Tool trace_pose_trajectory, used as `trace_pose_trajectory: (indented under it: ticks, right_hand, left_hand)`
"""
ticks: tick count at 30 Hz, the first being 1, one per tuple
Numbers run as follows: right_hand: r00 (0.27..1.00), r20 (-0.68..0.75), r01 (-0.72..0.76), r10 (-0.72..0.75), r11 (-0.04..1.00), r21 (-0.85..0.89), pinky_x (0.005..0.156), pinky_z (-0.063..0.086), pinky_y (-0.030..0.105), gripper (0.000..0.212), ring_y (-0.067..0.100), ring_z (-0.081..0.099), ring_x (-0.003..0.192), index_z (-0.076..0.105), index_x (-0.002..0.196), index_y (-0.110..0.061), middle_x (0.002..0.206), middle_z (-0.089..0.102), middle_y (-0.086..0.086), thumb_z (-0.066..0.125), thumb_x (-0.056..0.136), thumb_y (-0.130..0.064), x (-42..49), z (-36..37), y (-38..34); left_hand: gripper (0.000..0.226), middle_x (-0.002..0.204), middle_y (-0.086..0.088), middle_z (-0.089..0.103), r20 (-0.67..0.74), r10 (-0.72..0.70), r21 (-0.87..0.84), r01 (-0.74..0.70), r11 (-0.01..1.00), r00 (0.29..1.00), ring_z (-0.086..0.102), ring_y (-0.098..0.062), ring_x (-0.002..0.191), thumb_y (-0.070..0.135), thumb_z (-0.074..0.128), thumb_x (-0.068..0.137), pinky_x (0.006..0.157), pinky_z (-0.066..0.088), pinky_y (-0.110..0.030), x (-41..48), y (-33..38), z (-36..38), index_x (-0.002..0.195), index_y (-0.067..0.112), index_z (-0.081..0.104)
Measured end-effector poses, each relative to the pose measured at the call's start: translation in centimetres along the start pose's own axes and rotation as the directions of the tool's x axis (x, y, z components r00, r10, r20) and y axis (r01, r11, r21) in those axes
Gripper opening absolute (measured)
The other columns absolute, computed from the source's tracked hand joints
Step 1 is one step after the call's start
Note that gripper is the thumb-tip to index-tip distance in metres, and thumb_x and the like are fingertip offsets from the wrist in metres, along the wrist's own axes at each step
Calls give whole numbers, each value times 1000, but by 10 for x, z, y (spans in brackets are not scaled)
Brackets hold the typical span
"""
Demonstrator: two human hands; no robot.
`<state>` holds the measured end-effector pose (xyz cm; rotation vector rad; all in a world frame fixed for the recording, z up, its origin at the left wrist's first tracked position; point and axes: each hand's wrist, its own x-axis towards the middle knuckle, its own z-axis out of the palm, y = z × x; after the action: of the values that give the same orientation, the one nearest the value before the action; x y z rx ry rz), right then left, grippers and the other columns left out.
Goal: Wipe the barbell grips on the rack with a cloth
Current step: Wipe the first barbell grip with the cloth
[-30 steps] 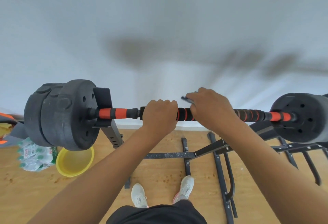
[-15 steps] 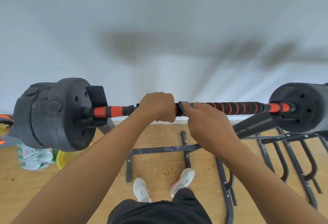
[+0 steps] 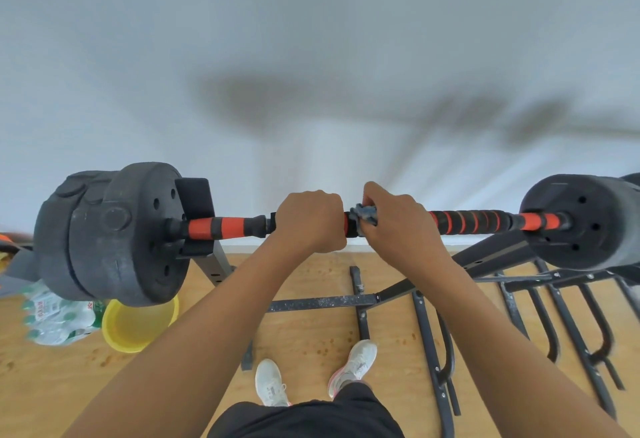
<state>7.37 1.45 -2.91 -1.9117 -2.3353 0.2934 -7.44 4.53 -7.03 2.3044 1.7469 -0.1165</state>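
Below a blank pale wall [image 3: 311,39], a wooden floor [image 3: 311,333] carried the black rack [image 3: 322,302], a yellow bowl [image 3: 135,330] and shrink-wrapped water bottles [image 3: 52,316] — their labels too blurred to read. Across the rack lay the barbell [image 3: 464,222], orange-and-black grips between dark plates. The left hand [image 3: 310,221] was fisted round the bar; just beside it, the right hand [image 3: 398,221] clutched a grey cloth [image 3: 362,215] — seemingly wrapped round the grip.
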Motion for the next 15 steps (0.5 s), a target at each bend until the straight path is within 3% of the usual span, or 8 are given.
trace_pose_trajectory:
  ticks: [5,10,12,15]
  right_hand:
    - [998,61,-11,14,999,-46,60,46,34,11,25,57,71,48,90,-24,77,59,1,58,90,-19,23,1,-1]
    - [995,99,-13,13,1000,1,60,47,33,13,21,57,73,49,82,-27,75,58,-6,59,91,-24,32,-1,3]
    - [994,110,-15,9,999,52,65,51,35,14,20,59,73,50,84,-26,74,59,-8,61,91,-30,28,-3,6]
    - [986,167,-31,6,988,148,66,50,34,17,18,60,72,54,87,-21,76,62,-6,68,88,-29,15,-12,11]
  left_hand:
    - [30,60,3,46,-176,14,55,-4,998,984,41,-15,48,20,60,87,56,35,-29,-11,3,11,65,20,40]
    - [41,53,3,26,-489,133,208,-33,978,862,27,-19,46,3,71,70,52,22,-30,-23,2,40,65,20,34]
    - [38,56,5,29,-455,91,176,-11,984,886,32,-19,48,12,74,73,53,23,-30,-23,5,38,71,19,37]
    - [35,71,6,42,-173,11,49,-2,999,985,50,-20,62,39,69,84,58,33,-31,-14,5,13,92,19,41]
